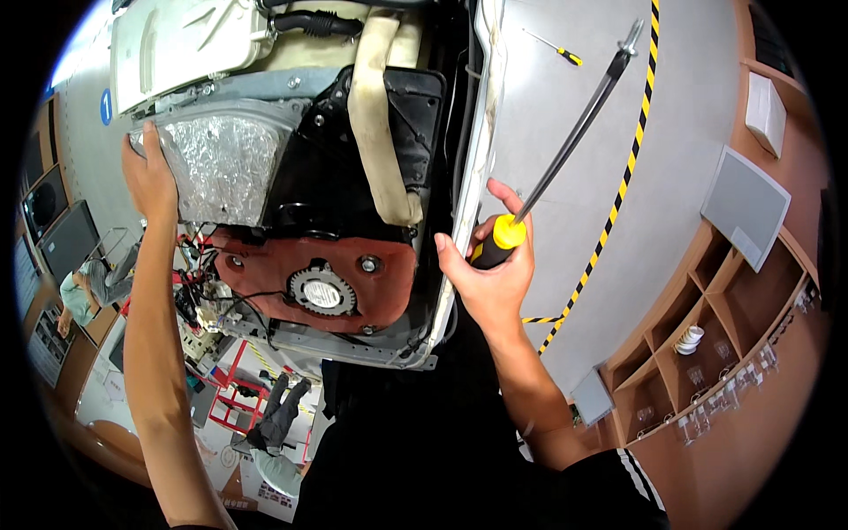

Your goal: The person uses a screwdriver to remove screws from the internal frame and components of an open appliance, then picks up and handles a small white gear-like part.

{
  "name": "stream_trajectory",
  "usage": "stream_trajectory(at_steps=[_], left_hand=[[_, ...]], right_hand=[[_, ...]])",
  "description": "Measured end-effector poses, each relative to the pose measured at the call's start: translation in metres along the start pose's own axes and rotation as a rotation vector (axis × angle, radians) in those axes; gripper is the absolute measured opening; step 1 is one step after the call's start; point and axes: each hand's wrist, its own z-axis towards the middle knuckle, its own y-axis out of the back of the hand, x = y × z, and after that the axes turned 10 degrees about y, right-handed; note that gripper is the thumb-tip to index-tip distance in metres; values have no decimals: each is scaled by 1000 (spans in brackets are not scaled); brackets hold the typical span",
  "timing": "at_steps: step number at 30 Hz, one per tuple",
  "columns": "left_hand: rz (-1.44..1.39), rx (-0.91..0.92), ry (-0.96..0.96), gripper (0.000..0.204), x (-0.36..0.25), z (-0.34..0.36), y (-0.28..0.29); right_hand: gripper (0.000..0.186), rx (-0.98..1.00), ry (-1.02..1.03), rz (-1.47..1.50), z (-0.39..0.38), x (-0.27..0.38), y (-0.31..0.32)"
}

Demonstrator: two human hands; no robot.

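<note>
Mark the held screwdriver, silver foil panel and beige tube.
Held screwdriver [566, 145]: head view, middle of the shaft.
Silver foil panel [223, 168]: head view, middle of the crinkled face.
Beige tube [370, 121]: head view, about mid-length.

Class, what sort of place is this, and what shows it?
Probably a repair workshop or training room: an opened machine, a long screwdriver in the right hand, and striped floor marking.

Pretty bright overall, top left's kinda blown out. Foil-covered panel [225, 163] throws crinkly glare, black shirt [415, 442] goes nearly solid dark, and the fisheye bends the wooden shelving [649, 397] near the rim.
</note>
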Motion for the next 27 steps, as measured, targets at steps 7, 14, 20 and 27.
stream_trajectory(at_steps=[7,14,20,27], left_hand=[[-35,59,38,84,-5,-2,1],[-1,11,5,87,1,7,-1],[75,-19,35,87,0,6,-2],[93,-28,64,84,-3,-1,0]], right_hand=[[39,-6,10,17,0,-3,-2],[60,-69,25,74,-4,-7,-7],[66,-105,27,114,-8,-3,-12],[64,-95,57,116,-7,-3,-11]])
